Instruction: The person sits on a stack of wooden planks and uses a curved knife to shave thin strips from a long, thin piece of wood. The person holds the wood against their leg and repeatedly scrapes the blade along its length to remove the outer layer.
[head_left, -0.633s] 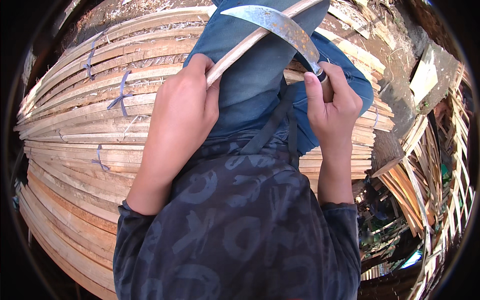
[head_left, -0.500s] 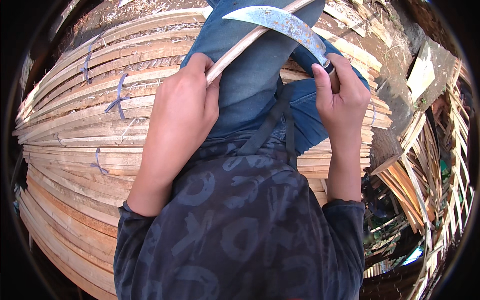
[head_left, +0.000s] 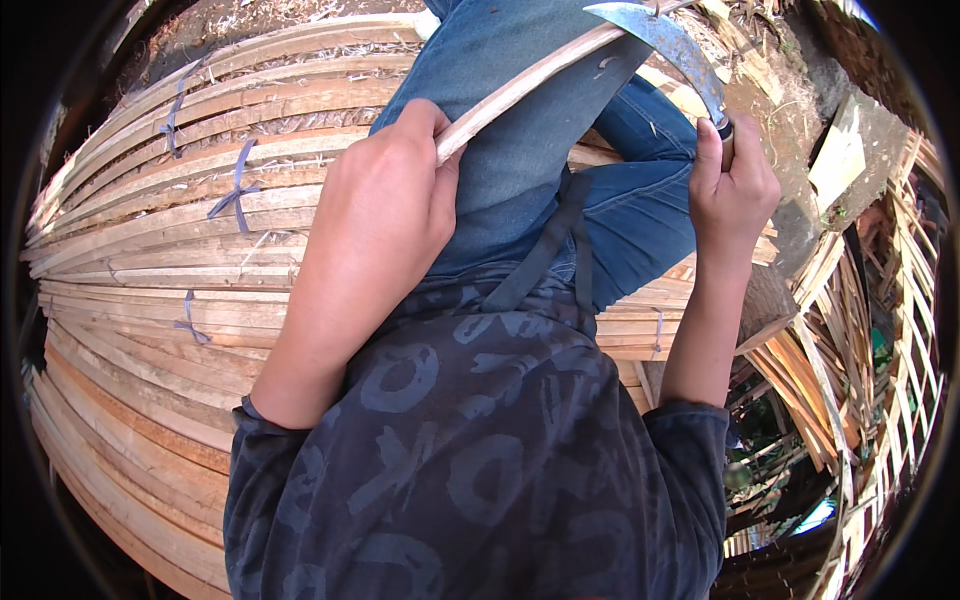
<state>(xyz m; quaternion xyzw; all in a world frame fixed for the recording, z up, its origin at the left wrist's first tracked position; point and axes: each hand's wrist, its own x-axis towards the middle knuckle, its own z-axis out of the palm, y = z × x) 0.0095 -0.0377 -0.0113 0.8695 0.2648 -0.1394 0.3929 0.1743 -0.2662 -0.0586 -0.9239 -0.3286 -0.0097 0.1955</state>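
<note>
My left hand point(head_left: 390, 190) is closed round the near end of a pale wooden stick point(head_left: 530, 82), which slants away to the upper right across my jeans. In my right hand point(head_left: 735, 180) is the dark handle of a sickle point(head_left: 665, 40), a curved, rust-spotted metal blade. The blade crosses the stick near its far part, with its tip pointing left. A small curl of shaving sits by the blade's upper edge. My fingers hide most of the handle and the stick's near end.
Bundles of wooden strips point(head_left: 190, 270), bound with purple ties point(head_left: 235, 187), lie on the left and beneath me. A woven basket point(head_left: 905, 330) with thin strips stands at the right. Wood offcuts point(head_left: 842, 150) and shavings lie on the ground beyond.
My right hand has moved right and away from me, carrying the sickle further along the stick. My left hand, with the stick, has shifted slightly right.
</note>
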